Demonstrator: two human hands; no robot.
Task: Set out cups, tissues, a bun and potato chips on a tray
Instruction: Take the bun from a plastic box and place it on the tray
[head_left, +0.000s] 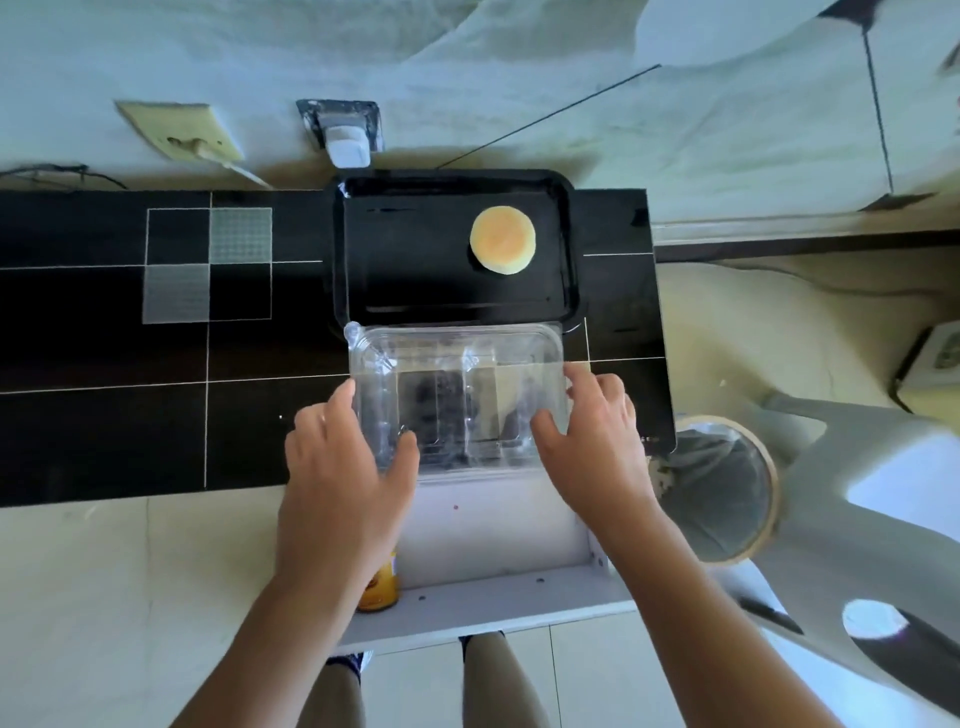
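Note:
A round golden bun lies on the right part of a black tray that sits on the black counter against the wall. In front of the tray is a clear plastic clamshell box, lid down, with nothing visible inside. My left hand grips its left side, thumb on top. On the opposite side my right hand holds the box with fingers over the edge. A yellow can stands in the open white drawer below, partly hidden by my left forearm.
The black counter stretches to the left. The open white drawer juts out below the counter edge. A bin with a plastic liner stands to the right. A wall socket with a plug is at the back left.

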